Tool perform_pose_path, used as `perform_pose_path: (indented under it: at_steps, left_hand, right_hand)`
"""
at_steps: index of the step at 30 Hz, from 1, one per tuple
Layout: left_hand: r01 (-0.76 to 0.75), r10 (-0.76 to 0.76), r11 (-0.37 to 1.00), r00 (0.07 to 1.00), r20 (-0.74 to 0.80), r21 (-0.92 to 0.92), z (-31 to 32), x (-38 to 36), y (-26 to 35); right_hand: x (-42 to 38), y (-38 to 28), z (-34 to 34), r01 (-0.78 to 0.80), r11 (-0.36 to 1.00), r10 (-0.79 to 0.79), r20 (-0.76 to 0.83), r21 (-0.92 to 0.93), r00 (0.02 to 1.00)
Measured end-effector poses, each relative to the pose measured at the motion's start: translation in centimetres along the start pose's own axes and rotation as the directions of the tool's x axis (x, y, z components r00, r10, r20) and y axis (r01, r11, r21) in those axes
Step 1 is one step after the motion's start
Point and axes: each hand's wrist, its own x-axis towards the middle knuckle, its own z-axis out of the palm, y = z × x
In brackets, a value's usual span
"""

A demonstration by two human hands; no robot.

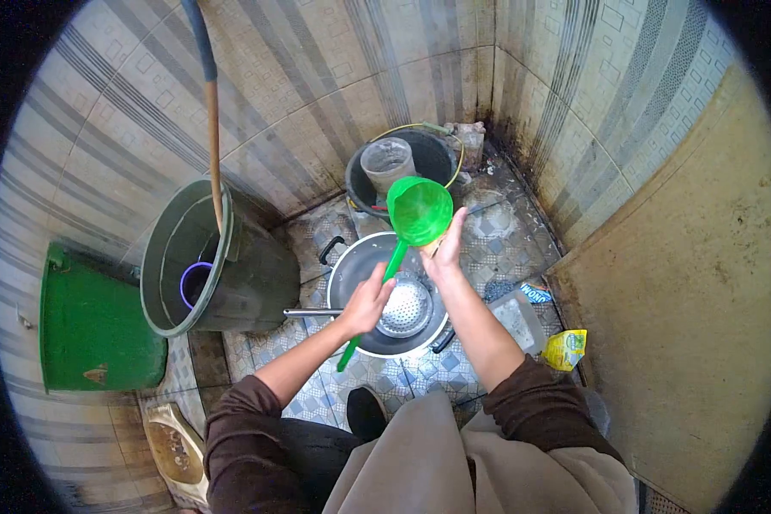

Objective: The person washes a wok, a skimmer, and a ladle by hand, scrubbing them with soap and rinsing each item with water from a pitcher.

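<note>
My left hand (pixel 367 301) is closed around the long handle of a green plastic dipper (pixel 420 210), holding it tilted with the bowl up and away from me. At the bowl's right underside is my right hand (pixel 444 248), pressing a small yellowish piece (pixel 432 248) that looks like a sponge, mostly hidden by the fingers and the bowl. Below both hands a wide grey wok (pixel 351 278) with black side handles sits on the tiled floor. Inside it lies a metal skimmer (pixel 405 310) with a perforated head, its handle over the left rim.
Behind the wok stands a black bucket (pixel 444 154) containing a grey container (pixel 387 161). A large grey-green tub (pixel 261 265) with a hose (pixel 213 146) is at left, beside a green bin (pixel 94 317). Packets (pixel 565 349) and a clear box (pixel 516 321) lie right. A squat toilet (pixel 176 445) is lower left.
</note>
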Motion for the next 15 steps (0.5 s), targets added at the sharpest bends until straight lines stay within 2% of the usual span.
perform_pose_path:
  at_steps: [1,2,3,4,5,6,7,8,9,10,11,12,13,14,15]
  left_hand:
    - [0.014,-0.014,1.000,1.000,0.009,-0.009,0.3,0.3,-0.1]
    - [0.005,-0.005,1.000,1.000,0.007,-0.008,0.4,0.6,0.0]
    - [0.025,-0.025,1.000,0.998,0.058,0.008,0.5,0.8,0.2]
    - [0.046,-0.048,0.999,0.993,0.110,0.024,0.6,0.9,0.4]
    - [0.187,-0.189,0.982,0.953,0.235,0.028,0.6,1.1,0.5]
    - [0.184,-0.186,0.982,0.954,0.236,0.030,1.1,1.2,-0.3]
    - [0.052,-0.073,0.989,0.987,0.145,0.138,2.2,1.5,-2.1]
    - [-0.068,0.053,0.965,0.996,0.065,0.253,3.0,1.9,-3.7]
    - [0.117,-0.103,0.979,0.991,0.086,-0.168,3.7,2.5,-4.4]
    - [0.117,-0.104,0.979,0.991,0.084,-0.170,3.2,2.4,-1.8]
    - [0.106,-0.112,0.756,0.993,0.032,-0.646,2.5,2.0,0.8]
    - [0.038,-0.146,0.331,0.989,-0.012,-0.943,1.5,1.8,3.3]
    - [0.014,-0.256,0.233,0.966,-0.047,-0.972,0.7,2.2,4.2]
    - [0.008,-0.260,0.237,0.964,-0.055,-0.972,0.5,2.7,3.3]
    - [-0.051,-0.298,0.230,0.947,-0.120,-0.972,0.5,3.5,1.6]
  right_hand:
    - [1.4,0.5,-1.1,0.113,0.988,-0.112,-0.010,0.104,0.994]
    - [1.7,0.3,-1.5,0.119,0.987,-0.119,-0.004,0.104,0.993]
    - [1.8,0.0,-1.8,0.218,0.963,-0.219,0.012,-0.159,0.976]
    - [1.9,-0.2,-2.2,0.302,0.861,-0.308,0.052,-0.409,0.950]
    - [2.3,-0.4,-2.4,0.329,0.805,-0.362,0.032,-0.494,0.932]
    - [2.0,-0.6,-2.0,0.333,0.804,-0.365,0.032,-0.493,0.930]
    - [1.2,-0.8,-1.0,0.484,0.521,-0.542,0.166,-0.703,0.824]
    - [0.1,-1.2,0.0,0.557,0.161,-0.640,0.343,-0.815,0.688]
    - [-1.2,-1.5,0.8,0.500,0.087,-0.610,0.351,-0.862,0.711]
    - [-1.2,-0.9,0.7,0.540,-0.036,-0.631,0.438,-0.841,0.640]
    - [-1.5,-0.3,0.4,0.538,-0.080,-0.617,0.466,-0.839,0.634]
    - [-2.2,0.3,0.7,0.536,-0.121,-0.602,0.491,-0.835,0.629]
    - [-2.5,1.0,0.6,0.569,-0.163,-0.589,0.542,-0.806,0.599]
    - [-2.8,1.7,0.4,0.601,-0.206,-0.573,0.594,-0.772,0.565]
    - [-3.1,2.4,0.1,0.625,-0.185,-0.505,0.618,-0.759,0.602]
